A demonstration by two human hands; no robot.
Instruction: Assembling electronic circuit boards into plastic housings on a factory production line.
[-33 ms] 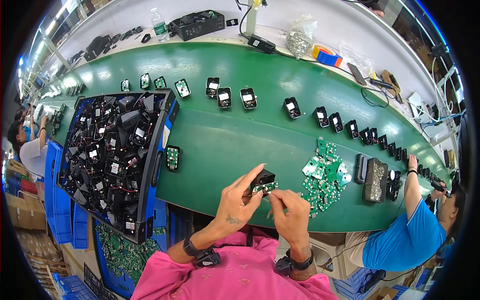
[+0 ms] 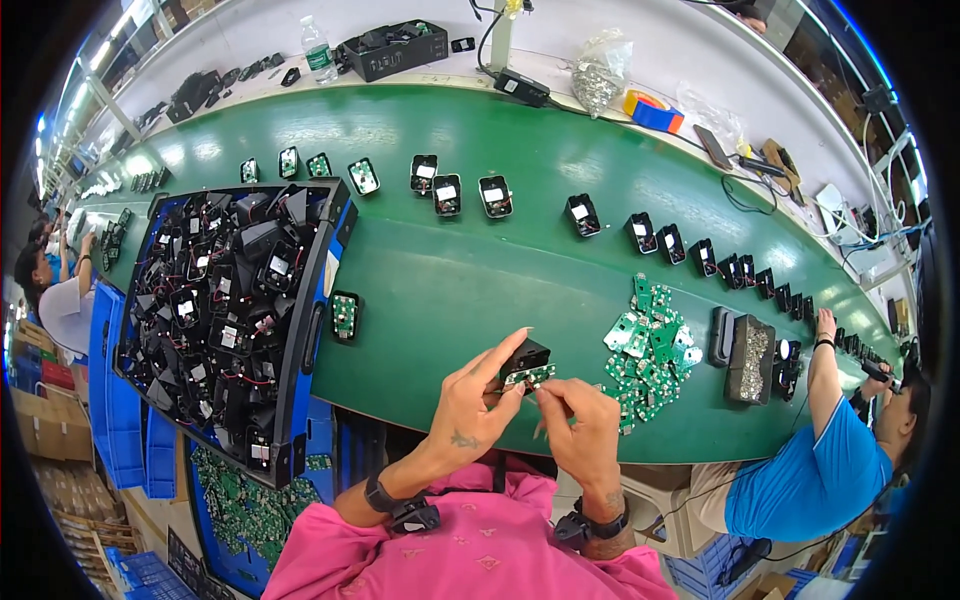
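Above the bench's near edge, my left hand [image 2: 470, 408] is closed around a small black plastic housing [image 2: 533, 354]. A green circuit board [image 2: 531, 376] lies against the housing's near side, with my left thumb at its edge. My right hand [image 2: 582, 425] meets it from the right, thumb and forefinger pinched together at the board's lower right edge. Whatever sits between those fingertips is too small and hidden to make out. A pile of loose green circuit boards [image 2: 655, 350] lies to the right of my hands. Further left stands another housing with a board in it [image 2: 345, 316].
A blue-edged tray [image 2: 345, 215] heaped with black housings stands at left, above a blue bin of circuit boards [image 2: 240, 510]. Housings [image 2: 495, 197] line the green bench's far side. A foam block [image 2: 750, 360] stands right, near a co-worker in blue [image 2: 815, 480].
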